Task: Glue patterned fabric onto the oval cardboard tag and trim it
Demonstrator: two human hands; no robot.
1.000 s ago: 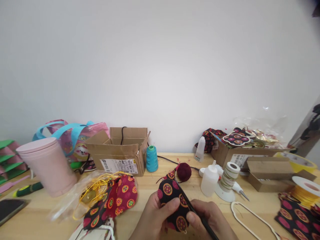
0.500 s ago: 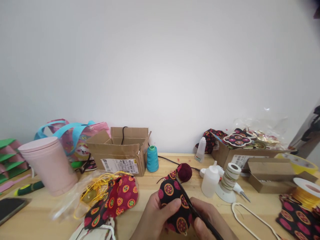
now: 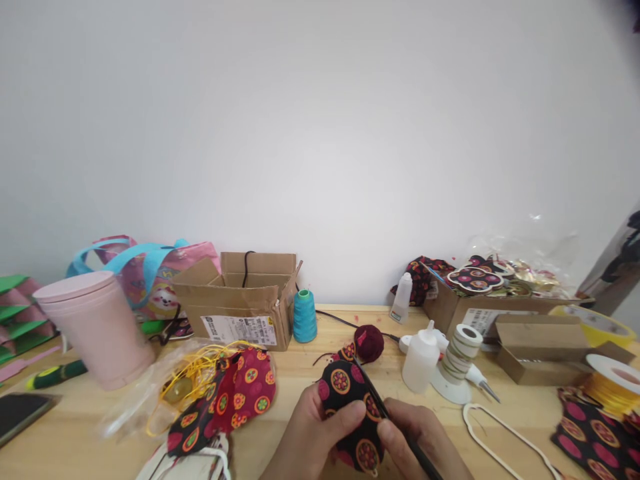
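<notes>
At the bottom middle, my left hand (image 3: pixel 313 440) is closed around a small stuffed pouch of black fabric with red and orange circles (image 3: pixel 350 400). My right hand (image 3: pixel 425 443) pinches a thin black stick-like tool (image 3: pixel 387 420). The tool's tip lies against the pouch's upper right edge. A dark red ball of thread (image 3: pixel 369 343) sits on the wooden table (image 3: pixel 310 373) just behind the pouch.
Left: pink cup (image 3: pixel 95 330), pink bag (image 3: pixel 150 277), open cardboard box (image 3: pixel 240 303), teal thread spool (image 3: pixel 304 317), red patterned fabric pieces (image 3: pixel 235 393) with yellow cord. Right: white glue bottles (image 3: pixel 420 357), ribbon roll (image 3: pixel 463 350), boxes of fabric shapes (image 3: pixel 480 293), yellow cord spool (image 3: pixel 613 380).
Both hands have stayed on the pouch. The tool has slid slightly down and right along the pouch edge, and my left thumb has shifted over the fabric.
</notes>
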